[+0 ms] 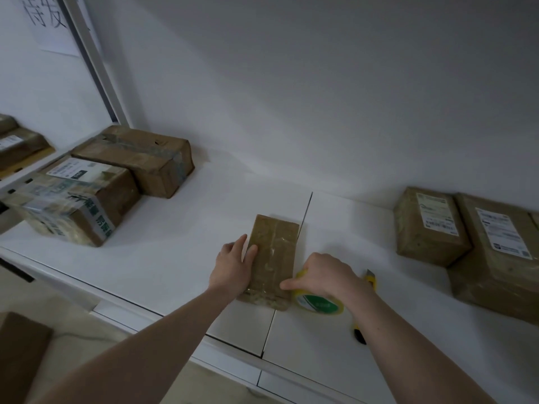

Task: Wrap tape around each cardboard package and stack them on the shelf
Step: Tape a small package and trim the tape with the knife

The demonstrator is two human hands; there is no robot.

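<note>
The left hand (233, 265) lies flat, fingers straight, against the slim brown cardboard package (272, 258) on the white counter (175, 258). The right hand (322, 277) has its grip curled around the yellow tape roll (318, 303) beside the package.

We have a single head-worn wide-angle view looking forward and steeply down, tilted, close over the white table (163, 258), with both forearms entering from the bottom edge toward the centre and the bare wall (320, 83) filling the upper half of the frame.
</note>
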